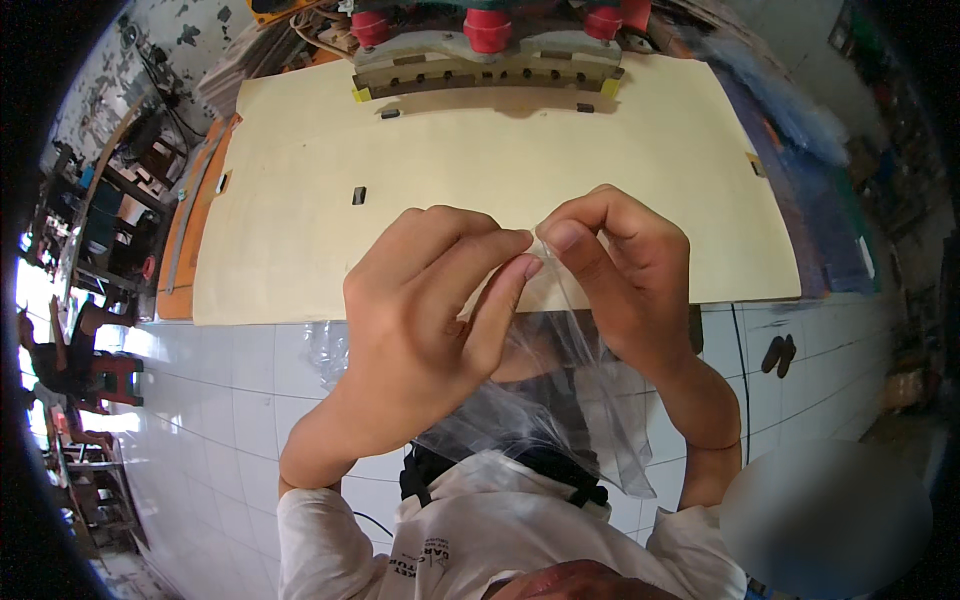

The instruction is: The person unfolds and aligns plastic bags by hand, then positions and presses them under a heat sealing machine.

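A clear, thin plastic bag (610, 400) hangs from my two hands, over the table's near edge and down toward my lap. My left hand (430, 290) pinches the bag's upper edge between thumb and fingertips. Close beside it, almost touching, my right hand (625, 260) grips the same edge between thumb and forefinger. Through the film I can see my dark trousers and part of my leg. The pale yellow board (280, 220) lies beneath and beyond both hands.
At the far edge of the board stands a sealing or pressing machine (490, 75) with red knobs. A small black block (359, 196) sits left of centre. Crumpled clear plastic (326, 350) hangs by the near left edge. Sandals (778, 355) lie on the tiled floor. Another person (65, 350) is far left.
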